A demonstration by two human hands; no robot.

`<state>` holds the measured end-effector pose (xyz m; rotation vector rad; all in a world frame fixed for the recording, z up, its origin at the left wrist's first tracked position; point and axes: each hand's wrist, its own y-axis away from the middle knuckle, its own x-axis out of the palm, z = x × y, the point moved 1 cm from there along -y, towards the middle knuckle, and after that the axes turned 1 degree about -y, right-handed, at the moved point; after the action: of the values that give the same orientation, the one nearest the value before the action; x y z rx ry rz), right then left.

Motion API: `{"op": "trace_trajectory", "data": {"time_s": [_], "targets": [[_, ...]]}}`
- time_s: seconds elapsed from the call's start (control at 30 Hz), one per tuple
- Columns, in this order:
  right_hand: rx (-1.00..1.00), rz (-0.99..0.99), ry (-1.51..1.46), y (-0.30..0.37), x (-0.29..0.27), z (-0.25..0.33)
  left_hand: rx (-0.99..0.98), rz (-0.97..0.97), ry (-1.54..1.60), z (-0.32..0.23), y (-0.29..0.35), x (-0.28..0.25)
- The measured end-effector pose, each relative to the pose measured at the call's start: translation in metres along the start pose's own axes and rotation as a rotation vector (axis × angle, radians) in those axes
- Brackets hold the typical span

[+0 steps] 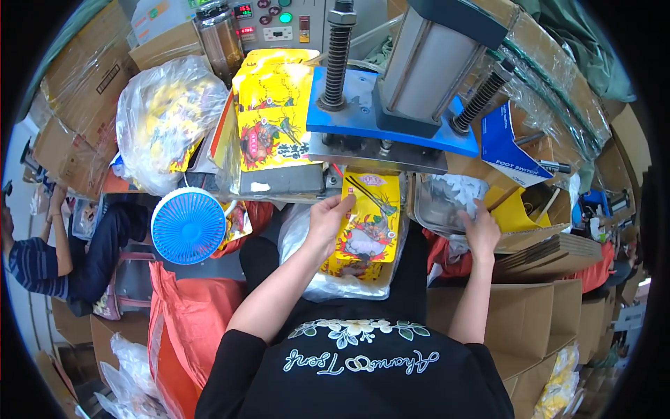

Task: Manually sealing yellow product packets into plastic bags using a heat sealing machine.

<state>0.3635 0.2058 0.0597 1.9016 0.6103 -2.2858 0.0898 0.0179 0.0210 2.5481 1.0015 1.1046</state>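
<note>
My left hand (327,225) pinches the upper left edge of a yellow printed pouch (368,218), which stands tilted below the press head. Behind its lower end, more yellow pouches (354,269) lie in a container lined with clear plastic (299,230) over my lap. My right hand (481,229) is at the near right side of a clear plastic tub (429,209), thumb and forefinger apart. Small white, crumpled-looking pieces (457,190) fill part of that tub; what they are I cannot make out. Nothing shows between the right fingers.
A blue-plated press (363,105) with springs and a cylinder stands ahead. Stacked yellow pouches (274,119) lie on its left. Further left are a filled plastic bag (164,119) and a blue fan (188,225). Cardboard boxes (488,314) stand at right; another person (42,258) sits far left.
</note>
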Motion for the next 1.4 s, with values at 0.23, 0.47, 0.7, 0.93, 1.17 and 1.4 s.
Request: {"op": "trace_trajectory", "data": {"time_s": [0.23,0.47,0.7,0.93,1.17,1.4], "targets": [[-0.247,-0.125,-0.212,0.0,0.028,0.046,0.752,-0.324,-1.103,-0.094,-0.047,-0.025],[0.001,-0.058,-0.786,-0.011,0.029,0.049,1.066,-0.28,-1.888,-0.112,-0.083,-0.078],[-0.07,0.0,-1.155,-0.012,0.041,0.02,1.056,-0.257,-1.745,-0.082,-0.007,-0.076],[0.057,0.076,-1.288,0.001,0.012,0.038,1.097,-0.208,-1.312,-0.076,0.02,-0.078],[-0.51,0.165,-0.944,0.029,-0.035,0.121,0.474,-0.008,-0.855,-0.009,0.042,-0.048],[-0.653,0.584,-0.885,0.031,-0.031,0.133,0.313,0.318,-0.908,0.019,0.048,-0.053]]}}
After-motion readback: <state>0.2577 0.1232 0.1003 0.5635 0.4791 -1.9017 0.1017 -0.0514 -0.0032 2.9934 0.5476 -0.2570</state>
